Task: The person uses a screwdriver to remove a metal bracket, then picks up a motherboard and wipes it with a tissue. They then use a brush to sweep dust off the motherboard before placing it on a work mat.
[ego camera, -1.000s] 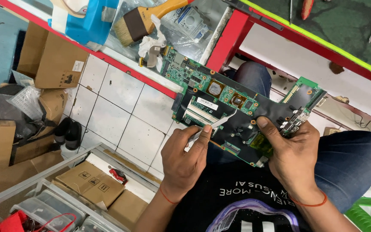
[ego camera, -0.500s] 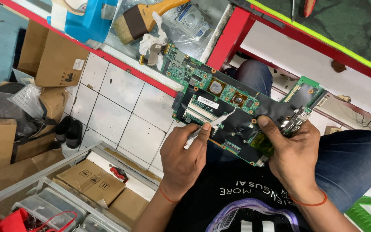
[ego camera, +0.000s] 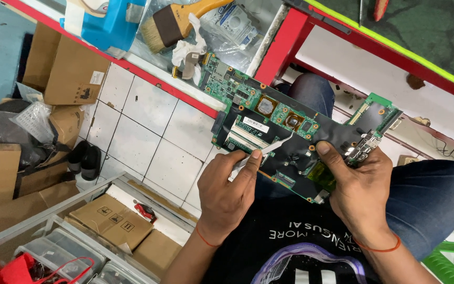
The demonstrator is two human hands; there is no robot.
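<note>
A: What is the left hand (ego camera: pixel 227 192) doing?

B: Its fingers are shut tight on a pair of tweezers (ego camera: pixel 266 152). The thumb (ego camera: pixel 252 164) lies along them. The thin silver tip points up and to the right, and rests on the board (ego camera: pixel 290 144).

A: What board?

B: A big green and black circuit board. It sits above the person's lap, a bit tilted. It has two shiny square chips (ego camera: pixel 265 105) near the top and a long slot with a white sticker (ego camera: pixel 253 124) by the tweezers.

A: And the right hand (ego camera: pixel 363 184)?

B: It holds the board's right side. The fingers are curled around the edge, and the thumb (ego camera: pixel 329 158) is pressed flat on the top of the board.

A: What else is around?

B: A red bench edge (ego camera: pixel 290 44) is above the board. A brush (ego camera: pixel 177 23) and a blue box (ego camera: pixel 106 23) lie on the bench. Below are white floor tiles (ego camera: pixel 148 131), brown cardboard boxes (ego camera: pixel 74 66) and black shoes (ego camera: pixel 83 158). The person wears blue jeans (ego camera: pixel 437 200) and a black shirt (ego camera: pixel 295 247).
</note>
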